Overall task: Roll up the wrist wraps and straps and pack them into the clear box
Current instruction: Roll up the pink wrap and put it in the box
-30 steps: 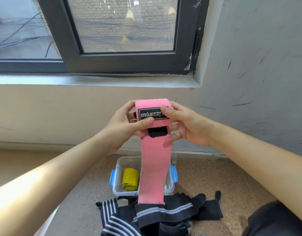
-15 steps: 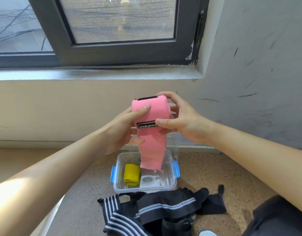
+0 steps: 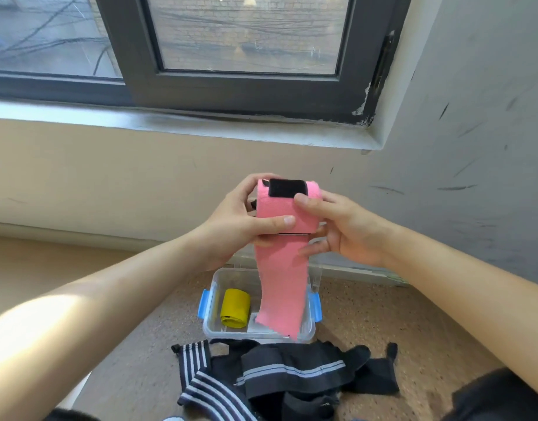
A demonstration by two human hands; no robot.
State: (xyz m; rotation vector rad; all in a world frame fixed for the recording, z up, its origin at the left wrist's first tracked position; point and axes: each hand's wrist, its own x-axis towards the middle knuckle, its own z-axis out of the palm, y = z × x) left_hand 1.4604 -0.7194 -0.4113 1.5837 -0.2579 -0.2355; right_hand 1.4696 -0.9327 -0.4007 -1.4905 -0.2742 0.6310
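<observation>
A pink wrist wrap (image 3: pixel 284 268) is partly rolled at chest height; a black velcro patch shows on top of the roll. My left hand (image 3: pixel 240 226) grips the roll's left side, thumb across its front. My right hand (image 3: pixel 340 232) holds the right side, thumb on the roll and fingers behind the hanging tail. The loose tail drops down in front of the clear box (image 3: pixel 211 325), which has blue clips and stands on the floor. A rolled yellow wrap (image 3: pixel 235 308) lies in the box's left half.
A heap of black wraps and straps with white and grey stripes (image 3: pixel 280 378) lies on the speckled floor in front of the box. A beige wall and a dark-framed window (image 3: pixel 249 83) rise behind; a grey wall stands to the right.
The pink roll has turned between my hands: the label went round to the underside and the black velcro patch came to the top. The hanging tail is shorter than a second ago.
</observation>
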